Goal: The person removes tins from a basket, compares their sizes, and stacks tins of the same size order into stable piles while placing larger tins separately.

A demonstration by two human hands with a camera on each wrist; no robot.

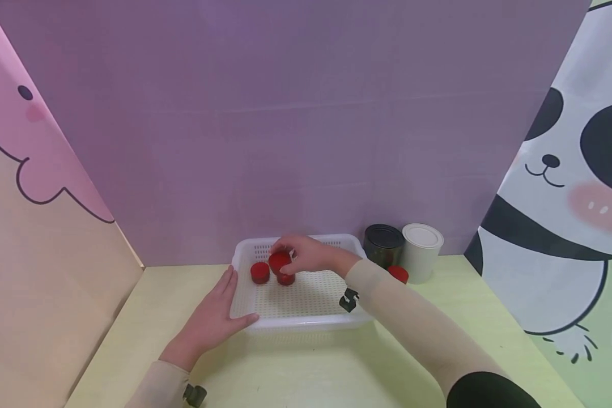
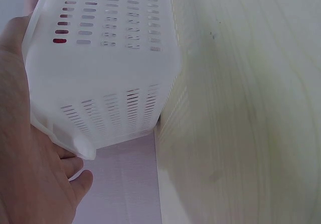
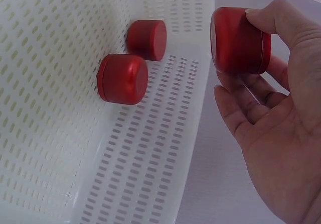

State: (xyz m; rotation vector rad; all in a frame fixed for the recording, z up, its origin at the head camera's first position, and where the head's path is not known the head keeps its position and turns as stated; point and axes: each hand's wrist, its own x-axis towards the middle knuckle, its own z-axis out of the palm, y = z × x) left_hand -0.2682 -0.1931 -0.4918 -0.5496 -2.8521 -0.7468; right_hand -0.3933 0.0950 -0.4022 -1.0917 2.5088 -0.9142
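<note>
Handling of red tins at a white basket (image 1: 306, 323) on a pale worktop (image 1: 306, 374). At the basket's near left corner, the left hand (image 1: 211, 320) lies with fingers extended along the left wall and thumb out to the front rim; it touches without clenching, and light, even pressure there should suffice to stop the basket sliding. The right forearm, in a beige sleeve (image 1: 408, 311), slants across the basket's right side. Over the basket's left half, the right hand (image 1: 311, 254) pinches a raised tin (image 3: 238, 40), thumb on one side and fingers opposite (the palm stands clear of it). Because the tin looks smooth, a level, well-opposed hold is advisable, and slow vertical travel would spare its neighbours a knock: a left tin (image 1: 259, 273) and a right tin (image 1: 285, 279), both resting on the basket's floor, near each other. Beyond the basket's right side stand a fourth tin (image 1: 398, 275), partly hidden by the sleeve, then a dark can (image 1: 383, 245) and a white can (image 1: 422, 252); the forearm is best carried high enough to miss them.
</note>
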